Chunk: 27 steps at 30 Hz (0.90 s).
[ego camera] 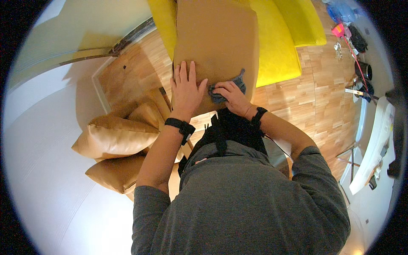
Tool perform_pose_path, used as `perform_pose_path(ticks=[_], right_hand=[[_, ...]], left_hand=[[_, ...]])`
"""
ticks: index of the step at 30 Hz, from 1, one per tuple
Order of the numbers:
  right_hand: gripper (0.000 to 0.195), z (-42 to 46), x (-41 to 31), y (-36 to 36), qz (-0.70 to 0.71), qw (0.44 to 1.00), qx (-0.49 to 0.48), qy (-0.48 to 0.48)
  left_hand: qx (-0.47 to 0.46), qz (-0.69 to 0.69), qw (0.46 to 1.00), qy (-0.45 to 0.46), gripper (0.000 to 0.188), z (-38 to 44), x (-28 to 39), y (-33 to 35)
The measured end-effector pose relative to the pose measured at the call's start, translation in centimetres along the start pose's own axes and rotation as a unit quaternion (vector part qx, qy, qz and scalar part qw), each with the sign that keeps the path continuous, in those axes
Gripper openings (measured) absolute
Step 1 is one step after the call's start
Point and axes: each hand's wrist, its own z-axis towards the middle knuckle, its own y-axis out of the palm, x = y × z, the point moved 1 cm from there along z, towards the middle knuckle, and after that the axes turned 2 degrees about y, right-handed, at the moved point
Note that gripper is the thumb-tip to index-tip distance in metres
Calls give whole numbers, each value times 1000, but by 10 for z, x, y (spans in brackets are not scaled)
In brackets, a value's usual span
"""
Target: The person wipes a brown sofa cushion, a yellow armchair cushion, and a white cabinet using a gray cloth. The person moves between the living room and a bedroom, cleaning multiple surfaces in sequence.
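Note:
A large tan cushion (216,38) stretches out before me, over yellow upholstered seating (275,54). My left hand (187,84) lies flat near the cushion's left edge, fingers spread, holding nothing. Bunched under my right hand (234,98) is a dark grey-blue cloth (240,83), pressed against the cushion's near right part. One corner of the cloth sticks out past my fingers, pointing away from me. The fingers of my right hand are curled over it, and its underside is hidden.
Tan pillows (124,137) are piled at my left by the white wall (47,127). Wood-look flooring (306,95) shows on both sides. Along the right lie a pink dustpan (338,30) with a long red handle, a black bin (363,70) and a white table (371,146).

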Motion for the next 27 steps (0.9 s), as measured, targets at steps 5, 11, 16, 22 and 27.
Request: perform_pose_path(ticks=[5,11,16,22,27], right_hand=[[62,29,0,-41,-5,998,67,-17],[57,102,19,-51,-39,978,202,42],[57,71,-18,-20,8,1000,28,-6],[54,141,-17,-79,-19,982,187,-26],[48,164,8,-55,-77,986,143,-35]], left_hand=[[-1,-1,1000,21,78,3,-8,2],[13,-28,999,37,79,9,-8,-1],[-29,6,999,29,81,3,-21,3],[45,-35,998,35,75,9,-12,5],[44,-64,997,24,69,20,-9,0]])
